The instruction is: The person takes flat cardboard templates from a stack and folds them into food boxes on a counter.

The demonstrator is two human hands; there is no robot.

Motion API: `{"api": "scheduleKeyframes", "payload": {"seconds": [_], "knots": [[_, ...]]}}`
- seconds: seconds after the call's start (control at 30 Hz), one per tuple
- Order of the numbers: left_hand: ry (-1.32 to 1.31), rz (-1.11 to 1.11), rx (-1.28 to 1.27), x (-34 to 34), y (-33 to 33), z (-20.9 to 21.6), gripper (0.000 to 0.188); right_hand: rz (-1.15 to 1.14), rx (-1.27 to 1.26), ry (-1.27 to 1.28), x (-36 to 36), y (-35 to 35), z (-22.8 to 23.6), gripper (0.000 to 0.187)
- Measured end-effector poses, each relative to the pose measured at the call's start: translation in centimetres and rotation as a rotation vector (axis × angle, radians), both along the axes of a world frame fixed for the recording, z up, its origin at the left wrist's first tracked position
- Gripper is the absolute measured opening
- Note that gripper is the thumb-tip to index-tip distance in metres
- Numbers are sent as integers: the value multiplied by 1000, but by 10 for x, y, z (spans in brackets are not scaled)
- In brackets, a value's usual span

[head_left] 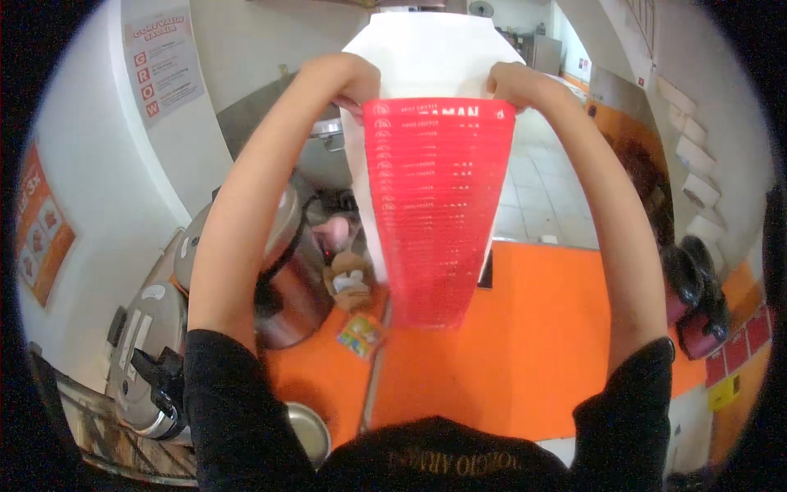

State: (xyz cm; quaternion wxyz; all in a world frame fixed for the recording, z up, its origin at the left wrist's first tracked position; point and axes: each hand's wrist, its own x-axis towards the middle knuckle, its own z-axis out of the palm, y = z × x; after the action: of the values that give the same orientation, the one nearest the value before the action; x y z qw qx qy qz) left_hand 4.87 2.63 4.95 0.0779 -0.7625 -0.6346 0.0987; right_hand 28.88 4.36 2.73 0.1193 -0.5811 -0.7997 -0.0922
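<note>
Held up in front of me is a tall stack of nested red-and-white paper food boxes [434, 205], with many red edges lying close one over another and the lower end narrower. A broad white panel [430, 57] rises above its top edge. My left hand [351, 82] is closed on the upper left edge, its fingers curled and partly hidden. At the upper right edge my right hand [518, 84] is closed too, its fingers bent over the paper. The stack's lower end hangs over the orange tabletop [533, 328]; whether it touches is unclear.
Big metal cookers [299, 299] stand at the left, one with a grey lid [147, 344]. A brown-and-white item [351, 279], a colourful packet [361, 334] and a metal bowl [309, 435] are near them. Shiny black-and-dark-red objects [695, 287] sit at the right.
</note>
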Motion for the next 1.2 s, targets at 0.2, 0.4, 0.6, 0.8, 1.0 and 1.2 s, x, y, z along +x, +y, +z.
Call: {"api": "scheduleKeyframes", "payload": {"seconds": [0.2, 0.4, 0.6, 0.8, 1.0, 1.2], "knots": [[-70, -34, 155, -2, -18, -16, 30, 71, 271, -30, 2, -2, -14, 27], [-158, -34, 135, -1, -27, -14, 41, 52, 116, 115, 3, -13, -10, 28], [-448, -9, 86, -17, -44, -21, 63, 206, 194, 453, 18, -39, -17, 33], [-582, -107, 306, -29, -167, -48, 60, 544, 808, 1194, 69, -117, -120, 17], [-1125, 140, 310, -1, -315, -130, 51, 344, -281, 2011, 188, -42, -461, 50], [-1510, 668, 211, 22, -482, -242, 54, 136, -1773, 1900, 94, -155, -532, 80]]}}
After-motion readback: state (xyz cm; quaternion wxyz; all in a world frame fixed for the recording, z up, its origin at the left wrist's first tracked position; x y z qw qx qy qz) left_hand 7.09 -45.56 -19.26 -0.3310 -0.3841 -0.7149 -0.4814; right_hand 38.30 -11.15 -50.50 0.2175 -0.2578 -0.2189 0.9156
